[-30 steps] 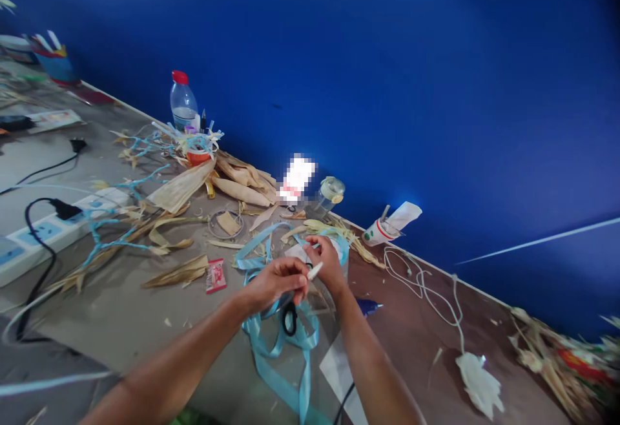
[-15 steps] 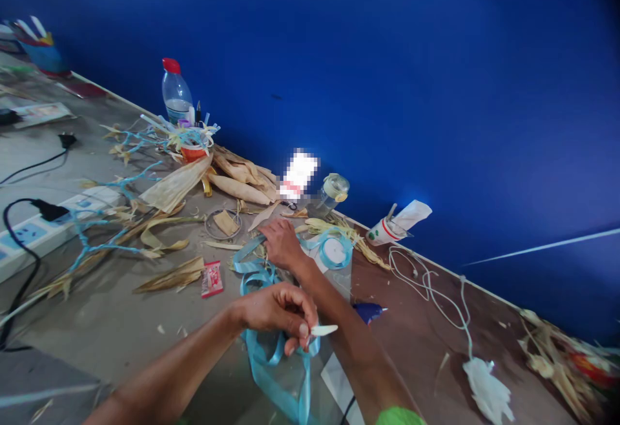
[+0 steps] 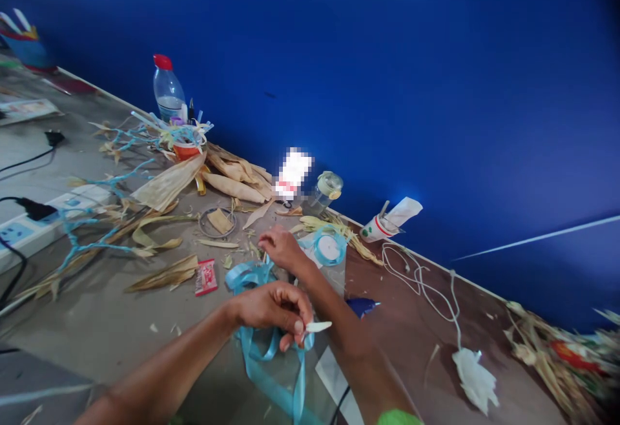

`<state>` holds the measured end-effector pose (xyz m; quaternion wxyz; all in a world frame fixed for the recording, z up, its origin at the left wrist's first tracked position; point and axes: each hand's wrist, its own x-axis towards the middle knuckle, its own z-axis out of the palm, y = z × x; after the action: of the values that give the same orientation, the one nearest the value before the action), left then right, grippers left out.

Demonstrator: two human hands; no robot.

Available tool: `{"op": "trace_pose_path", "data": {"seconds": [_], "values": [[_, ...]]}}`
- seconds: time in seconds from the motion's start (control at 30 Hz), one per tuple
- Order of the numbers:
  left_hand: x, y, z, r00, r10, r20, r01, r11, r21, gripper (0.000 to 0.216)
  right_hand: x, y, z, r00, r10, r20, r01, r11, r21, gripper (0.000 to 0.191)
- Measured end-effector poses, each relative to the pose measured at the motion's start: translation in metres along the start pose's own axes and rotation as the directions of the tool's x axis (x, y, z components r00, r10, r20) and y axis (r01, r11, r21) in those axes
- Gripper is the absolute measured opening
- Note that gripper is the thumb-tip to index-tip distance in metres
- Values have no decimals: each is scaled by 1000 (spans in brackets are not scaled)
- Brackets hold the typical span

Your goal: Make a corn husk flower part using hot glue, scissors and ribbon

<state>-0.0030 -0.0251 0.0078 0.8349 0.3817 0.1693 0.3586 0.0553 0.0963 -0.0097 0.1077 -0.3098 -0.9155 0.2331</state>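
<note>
My left hand (image 3: 276,312) is closed in a pinch on a small pale pointed piece (image 3: 318,327), which looks like a cut bit of corn husk. Light blue ribbon (image 3: 249,274) lies in loose loops beneath and beyond this hand, trailing toward the near edge of the view. Farther off, my right hand (image 3: 281,249) reaches over the table with its fingers curled, just above the ribbon loops. What its fingertips hold, if anything, is hidden. A ribbon spool (image 3: 330,246) lies to the right of it.
Dried corn husks (image 3: 237,173), blue-wrapped twigs (image 3: 82,244) and a red packet (image 3: 206,277) lie leftward, near a power strip (image 3: 61,218). A clear jar (image 3: 327,190) and paper cup (image 3: 380,228) stand by the wall. A blue glue gun (image 3: 361,307) lies under my right forearm.
My right hand has come away from the ribbon strip at its left, and the ribbon there has sunk nearer to me. My left hand keeps its pinch. The view has shifted slightly.
</note>
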Motion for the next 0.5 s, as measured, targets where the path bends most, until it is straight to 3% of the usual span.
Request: {"op": "trace_pose_path", "data": {"seconds": [0.17, 0.23, 0.37, 0.43, 0.5], "values": [[-1, 3, 1, 1000, 16, -14, -16, 1000, -5, 25, -2, -15, 19, 999, 19, 28, -13, 983, -183, 12], [-1, 4, 1, 1000, 19, -17, -19, 1000, -1, 26, -2, -16, 21, 1000, 10, 29, -5, 987, -163, 10], [-2, 5, 0, 998, 55, -29, -55, 998, 6, 27, 0, -4, 11, 984, 153, -95, -135, 975, 174, 6], [-2, 4, 0, 993, 96, -69, -97, 995, -7, 27, -4, 6, 0, 945, 290, -151, -209, 891, 402, 4], [0, 5, -2, 970, 182, -160, -189, 981, -32, 27, -13, 14, -12, 907, 399, -139, -232, 746, 624, 8]]}}
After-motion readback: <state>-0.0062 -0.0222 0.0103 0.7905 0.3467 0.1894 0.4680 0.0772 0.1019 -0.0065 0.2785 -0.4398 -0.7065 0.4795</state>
